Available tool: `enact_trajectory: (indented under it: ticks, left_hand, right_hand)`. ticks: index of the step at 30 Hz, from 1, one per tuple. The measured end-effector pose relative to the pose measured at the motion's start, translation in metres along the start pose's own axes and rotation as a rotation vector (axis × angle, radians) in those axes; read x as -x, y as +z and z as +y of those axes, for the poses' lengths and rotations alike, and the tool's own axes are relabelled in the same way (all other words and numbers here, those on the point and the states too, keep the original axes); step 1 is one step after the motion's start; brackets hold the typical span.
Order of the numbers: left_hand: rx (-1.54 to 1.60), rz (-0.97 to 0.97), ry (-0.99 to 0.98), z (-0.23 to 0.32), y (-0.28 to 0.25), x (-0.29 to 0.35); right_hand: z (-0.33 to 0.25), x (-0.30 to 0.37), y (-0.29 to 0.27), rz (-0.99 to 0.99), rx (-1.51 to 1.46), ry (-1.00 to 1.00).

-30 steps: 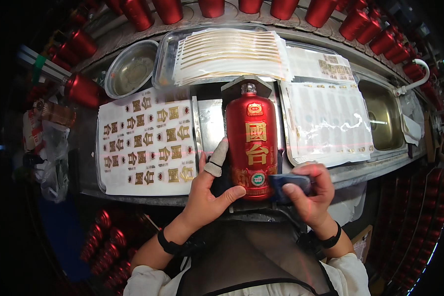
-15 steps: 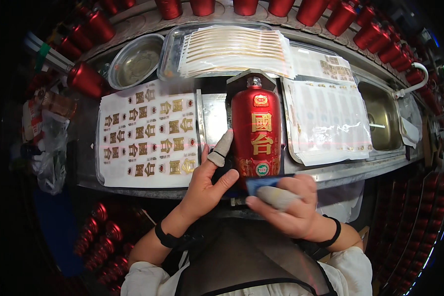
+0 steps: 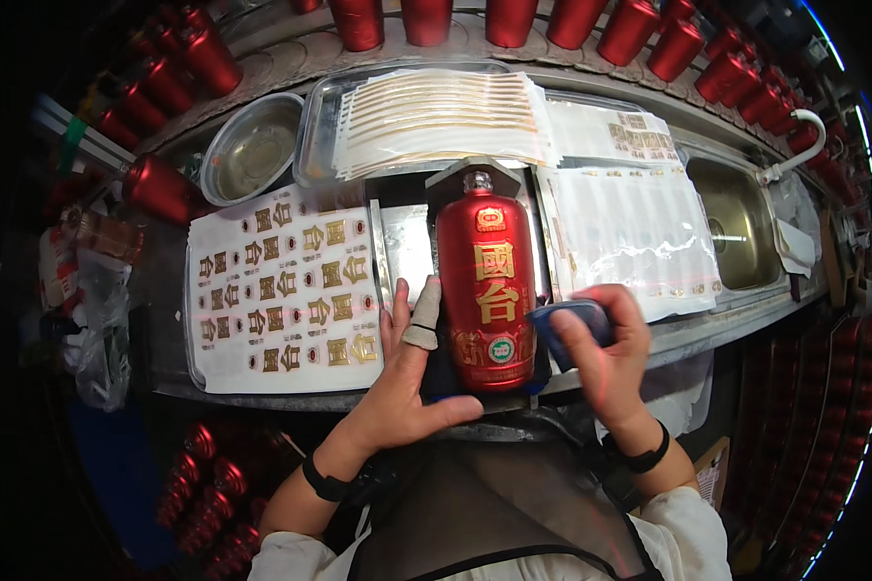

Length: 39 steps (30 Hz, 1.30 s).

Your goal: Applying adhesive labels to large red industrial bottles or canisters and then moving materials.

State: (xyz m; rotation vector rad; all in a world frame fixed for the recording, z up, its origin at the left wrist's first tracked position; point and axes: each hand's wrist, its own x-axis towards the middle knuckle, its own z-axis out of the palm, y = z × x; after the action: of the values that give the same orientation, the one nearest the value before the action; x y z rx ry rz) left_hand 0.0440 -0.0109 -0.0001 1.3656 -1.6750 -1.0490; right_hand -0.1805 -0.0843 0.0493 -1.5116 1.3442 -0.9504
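A red bottle with raised gold characters, a gold emblem and a round green-and-white sticker lies on its back in a dark holder, neck pointing away from me. My left hand is at its lower left side, fingers spread. The index finger, in a pale cloth finger cot, lies along the bottle's edge, and the thumb stretches below its base. Whether that hand presses on the bottle I cannot tell. To the right, my right hand is closed on a small flat blue scraper-like piece, close beside the bottle.
Sheets of gold character stickers lie at left. Gold-striped strips fill a tray behind, and pale plastic-covered sheets lie at right. A metal bowl, a sink and a curved row of red bottles surround these.
My right hand has moved from over the bottle's base up and out to its right side, keeping the blue piece. My left hand has shifted slightly lower. The whole view has shifted a little.
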Motion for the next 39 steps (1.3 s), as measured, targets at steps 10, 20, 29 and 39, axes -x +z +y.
enact_trajectory:
  ticks: [10,20,29,39]
  left_hand:
    - [0.077,0.254,0.002,0.02,0.014,-0.011]
    - [-0.101,0.282,0.088,0.048,0.016,-0.013]
    - [0.413,0.366,-0.095,0.028,0.034,-0.026]
    - [0.419,0.346,-0.1,0.017,0.028,-0.019]
  right_hand:
    - [0.026,0.029,-0.014,-0.913,-0.674,0.713]
    - [0.005,0.013,-0.039,-0.468,-0.247,0.222]
    - [0.037,0.03,0.008,0.064,-0.05,-0.231]
    - [0.002,0.016,0.011,-0.173,0.208,-0.958]
